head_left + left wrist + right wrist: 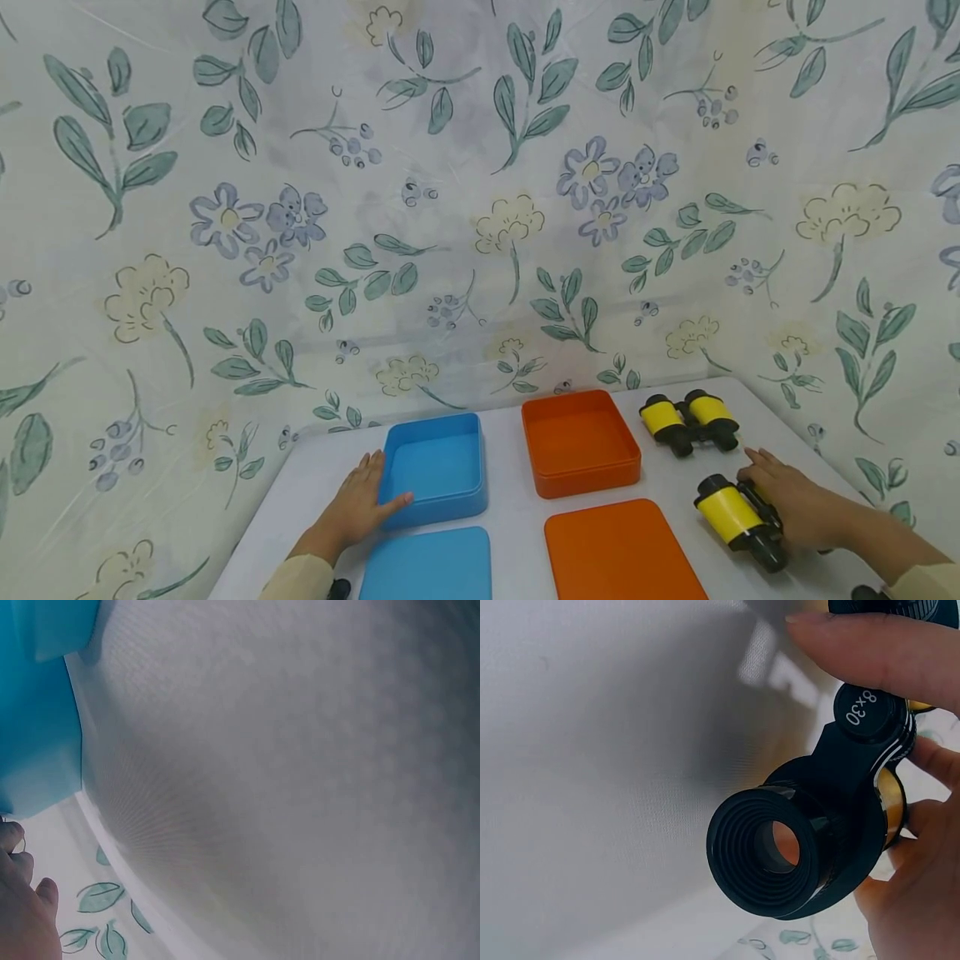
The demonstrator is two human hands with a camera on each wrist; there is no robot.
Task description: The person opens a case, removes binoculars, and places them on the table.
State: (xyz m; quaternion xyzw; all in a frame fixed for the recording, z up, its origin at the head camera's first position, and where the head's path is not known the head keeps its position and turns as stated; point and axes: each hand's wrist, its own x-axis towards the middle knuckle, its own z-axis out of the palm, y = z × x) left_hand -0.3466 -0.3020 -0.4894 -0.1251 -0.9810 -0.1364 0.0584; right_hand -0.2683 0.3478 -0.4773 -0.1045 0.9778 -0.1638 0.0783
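White table (pixel 517 517), floral cloth (pixel 480 208) behind. Your right hand (pixel 798 507) is curled over the near binoculars (pixel 738 521) at the table's right edge, fingers wrapped round the barrels; the wrist view shows an eyepiece (pixel 769 851) and a hinge cap marked 8x30. They look like light, rigid toy plastic with smooth barrels, probably a bit slippery, so grip across both barrels at the yellow bands, not the hinge. Second binoculars (pixel 690 421) sit farther back, beside the orange box (pixel 580 443). Your left hand (pixel 363 500) lies relaxed, fingers straight against the blue box (pixel 435 467) wall, holding nothing. Blue lid (pixel 427 565) and orange lid (pixel 618 550) lie flat in front.
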